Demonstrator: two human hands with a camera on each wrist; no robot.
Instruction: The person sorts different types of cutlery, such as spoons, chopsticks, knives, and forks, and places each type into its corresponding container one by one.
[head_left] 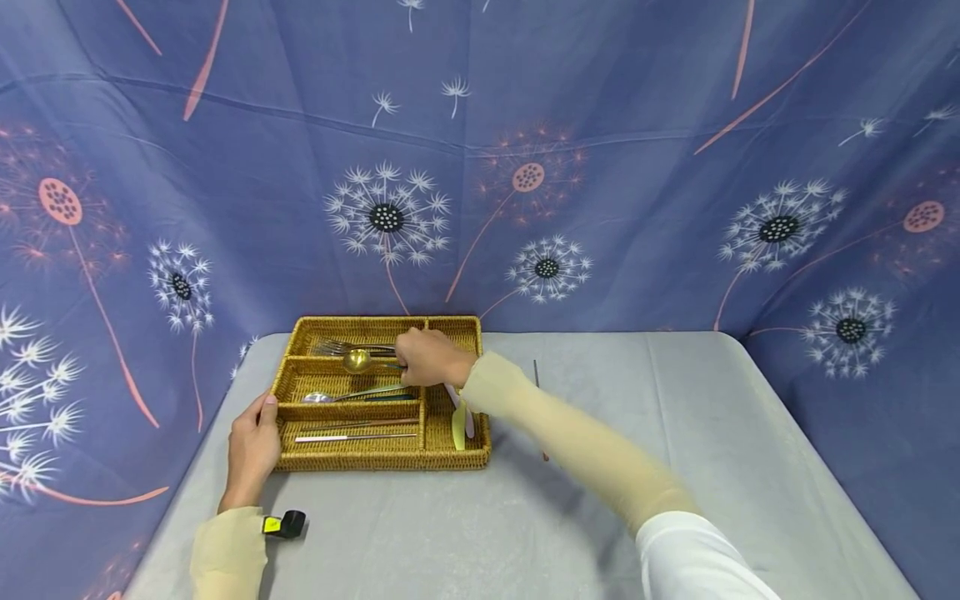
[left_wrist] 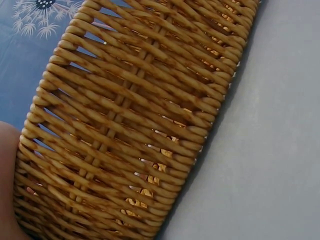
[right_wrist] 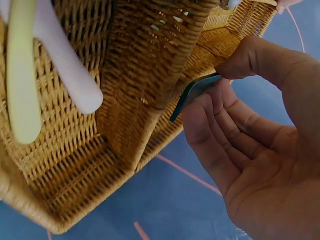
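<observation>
A spoon with a gold bowl (head_left: 357, 361) and a teal handle (right_wrist: 192, 92) is pinched between thumb and fingers of my right hand (head_left: 435, 357), above the wicker tray (head_left: 382, 461). The bowl points left, over the divider between the back and middle compartments. My left hand (head_left: 253, 442) holds the tray's left side, thumb at the rim. Forks (head_left: 337, 346) lie in the back compartment. A silver-bowled spoon (head_left: 318, 397) lies in the middle one, beside a dark teal handle. Chopsticks (head_left: 356, 437) lie in the front one.
A yellow-green-handled utensil (right_wrist: 22, 75) and a lilac-handled one (right_wrist: 75, 82) lie in the tray's right compartment. Right of the tray, a thin stick (head_left: 545, 456) lies on the grey-covered table (head_left: 465, 533), partly hidden under my right arm. A patterned curtain (head_left: 637, 208) surrounds the table.
</observation>
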